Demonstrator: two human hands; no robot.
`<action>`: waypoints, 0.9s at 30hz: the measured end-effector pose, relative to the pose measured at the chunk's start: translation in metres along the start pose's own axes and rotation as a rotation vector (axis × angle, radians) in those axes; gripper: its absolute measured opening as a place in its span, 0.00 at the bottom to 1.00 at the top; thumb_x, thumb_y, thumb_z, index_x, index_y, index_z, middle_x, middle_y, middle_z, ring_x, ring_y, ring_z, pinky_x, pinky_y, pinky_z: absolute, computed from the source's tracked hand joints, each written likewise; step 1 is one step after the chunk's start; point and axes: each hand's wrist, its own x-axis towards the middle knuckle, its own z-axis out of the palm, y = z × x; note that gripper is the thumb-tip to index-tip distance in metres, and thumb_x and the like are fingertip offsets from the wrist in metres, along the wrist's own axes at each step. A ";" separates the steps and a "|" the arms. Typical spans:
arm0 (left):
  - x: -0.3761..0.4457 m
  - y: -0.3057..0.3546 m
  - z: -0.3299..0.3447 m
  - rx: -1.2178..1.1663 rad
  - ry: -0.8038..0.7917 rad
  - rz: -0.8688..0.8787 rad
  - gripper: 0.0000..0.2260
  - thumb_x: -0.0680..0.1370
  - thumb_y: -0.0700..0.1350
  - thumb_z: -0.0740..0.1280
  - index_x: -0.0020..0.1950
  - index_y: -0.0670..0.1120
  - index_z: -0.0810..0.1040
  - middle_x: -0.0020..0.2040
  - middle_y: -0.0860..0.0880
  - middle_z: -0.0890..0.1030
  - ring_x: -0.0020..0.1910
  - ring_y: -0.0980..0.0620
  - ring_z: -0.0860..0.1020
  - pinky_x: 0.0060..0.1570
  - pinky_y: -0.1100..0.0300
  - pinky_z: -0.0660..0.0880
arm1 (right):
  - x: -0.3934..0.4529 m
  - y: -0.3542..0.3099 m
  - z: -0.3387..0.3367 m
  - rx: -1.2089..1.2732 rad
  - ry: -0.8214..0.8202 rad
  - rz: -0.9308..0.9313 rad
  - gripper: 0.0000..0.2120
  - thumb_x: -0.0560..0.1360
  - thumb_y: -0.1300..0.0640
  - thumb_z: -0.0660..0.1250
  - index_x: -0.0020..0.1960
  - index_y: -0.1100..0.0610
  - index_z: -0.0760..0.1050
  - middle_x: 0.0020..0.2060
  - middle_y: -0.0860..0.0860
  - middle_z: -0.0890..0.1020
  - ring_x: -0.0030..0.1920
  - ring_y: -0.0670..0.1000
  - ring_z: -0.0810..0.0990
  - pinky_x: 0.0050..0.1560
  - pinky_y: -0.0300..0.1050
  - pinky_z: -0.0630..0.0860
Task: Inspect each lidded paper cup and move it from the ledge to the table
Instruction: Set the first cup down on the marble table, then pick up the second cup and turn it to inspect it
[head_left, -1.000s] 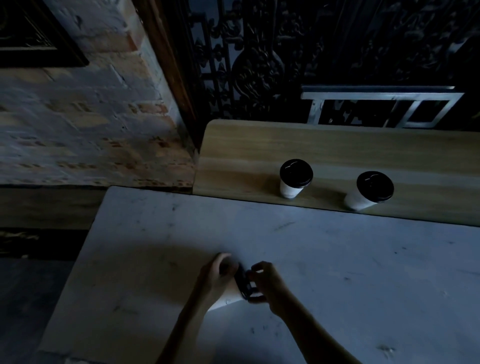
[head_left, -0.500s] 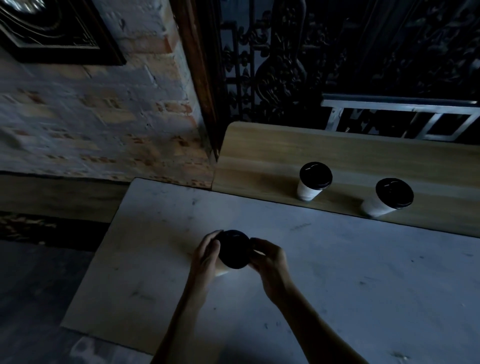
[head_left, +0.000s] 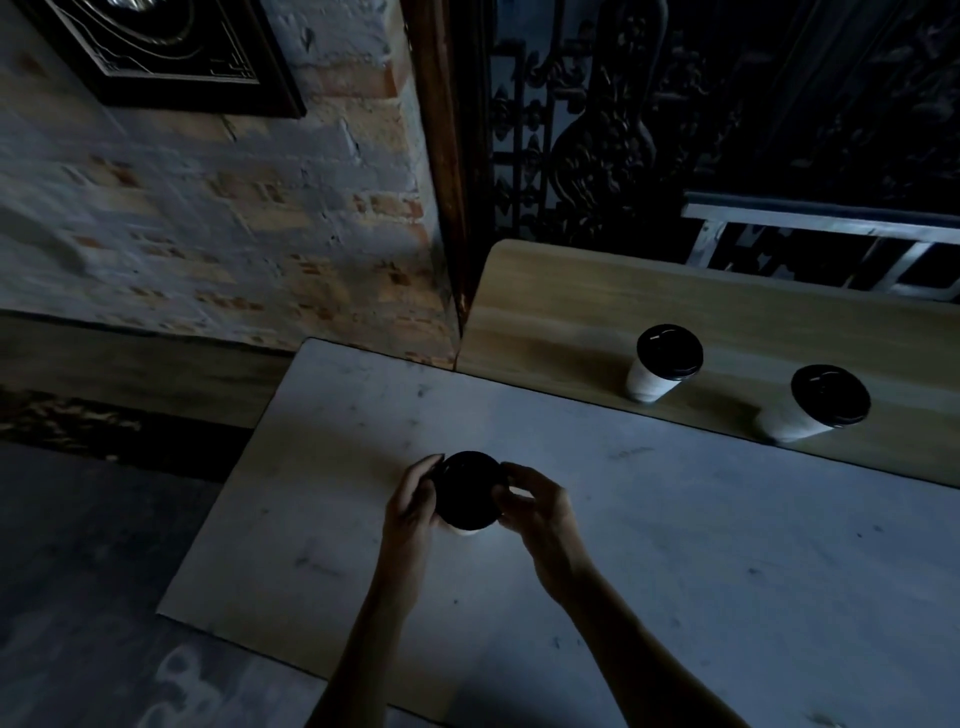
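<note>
A white paper cup with a black lid (head_left: 467, 488) stands upright over the pale table (head_left: 675, 545), its lid facing me. My left hand (head_left: 413, 501) curls round its left side. My right hand (head_left: 530, 501) curls its fingers round the right side of the lid. Two more lidded white cups stand on the wooden ledge (head_left: 571, 312) behind the table: one in the middle (head_left: 660, 364), one further right (head_left: 815, 410).
A brick wall (head_left: 208, 223) with a dark framed panel (head_left: 171, 47) rises at the left. Black ornate ironwork (head_left: 623, 130) and a metal frame (head_left: 831, 239) stand behind the ledge. The table's left edge drops to a dark floor (head_left: 78, 571).
The cup lay tilted on its side in my hands a second ago; it now stands upright with the lid up. My view has swung to the left.
</note>
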 end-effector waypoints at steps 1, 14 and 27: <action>-0.001 0.000 -0.002 -0.003 0.000 0.001 0.15 0.87 0.46 0.61 0.61 0.67 0.80 0.64 0.58 0.82 0.65 0.55 0.80 0.59 0.56 0.81 | -0.001 0.001 0.001 -0.005 -0.006 0.003 0.16 0.82 0.63 0.69 0.69 0.61 0.78 0.62 0.57 0.84 0.63 0.62 0.83 0.67 0.63 0.78; -0.014 0.000 -0.010 -0.049 0.036 -0.004 0.16 0.87 0.42 0.59 0.62 0.60 0.82 0.64 0.56 0.84 0.63 0.57 0.82 0.58 0.61 0.82 | -0.019 0.000 0.005 -0.020 -0.077 -0.041 0.29 0.73 0.48 0.69 0.69 0.62 0.78 0.62 0.60 0.85 0.63 0.60 0.84 0.67 0.62 0.77; 0.010 0.044 0.000 0.258 0.091 0.222 0.14 0.86 0.39 0.62 0.71 0.43 0.76 0.70 0.47 0.78 0.70 0.49 0.75 0.70 0.49 0.72 | -0.008 -0.006 -0.039 0.070 0.034 -0.047 0.22 0.81 0.55 0.70 0.73 0.60 0.74 0.68 0.56 0.81 0.67 0.56 0.80 0.63 0.54 0.80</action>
